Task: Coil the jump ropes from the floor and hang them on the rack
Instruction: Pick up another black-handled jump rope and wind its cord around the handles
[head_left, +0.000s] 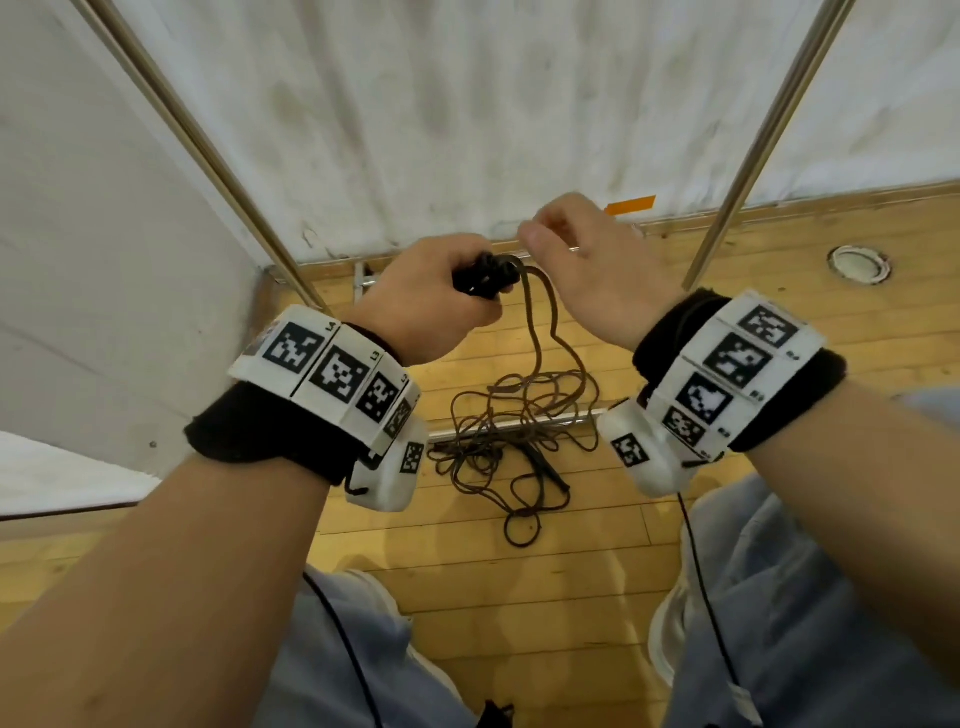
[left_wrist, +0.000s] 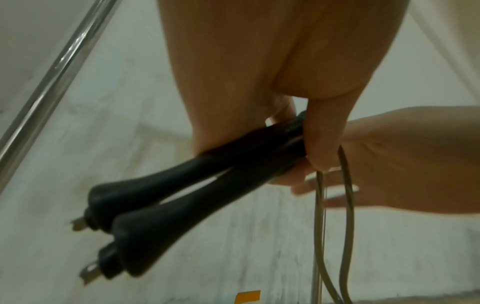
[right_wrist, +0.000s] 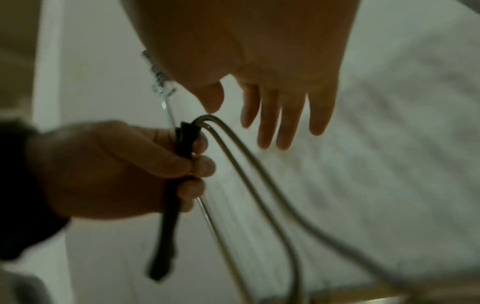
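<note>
A wooden plank floor (head_left: 519, 587) meets a scuffed white wall (head_left: 467, 104), with two slanting metal poles of the rack (head_left: 208, 150) crossing the upper frame. In the head view, the left hand (head_left: 431, 296) at centre is curled round two black handles (head_left: 485, 280) of a jump rope. Its thin brown cord (head_left: 540, 338) leaves the handle tops in two strands and drops to a loose tangled heap on the floor (head_left: 514, 436) at mid-frame. The right hand (head_left: 587, 260), just beside the left, holds nothing; its fingers are loosely bent.

From the left wrist, the handles (left_wrist: 182, 185) lie side by side, smooth and black, flaring toward their butt ends at lower left, each tipped with a small metal piece. Two cord strands (left_wrist: 348, 226) hang straight down at right.

From the right wrist, the picture is blurred. The left hand (right_wrist: 116, 168) at centre left grips the handles (right_wrist: 171, 216) upright, the cord (right_wrist: 259, 195) arching off their top and falling to lower right. The right hand (right_wrist: 272, 98) spreads relaxed, straight fingers (right_wrist: 267, 127) just above the cord, apart from it.
</note>
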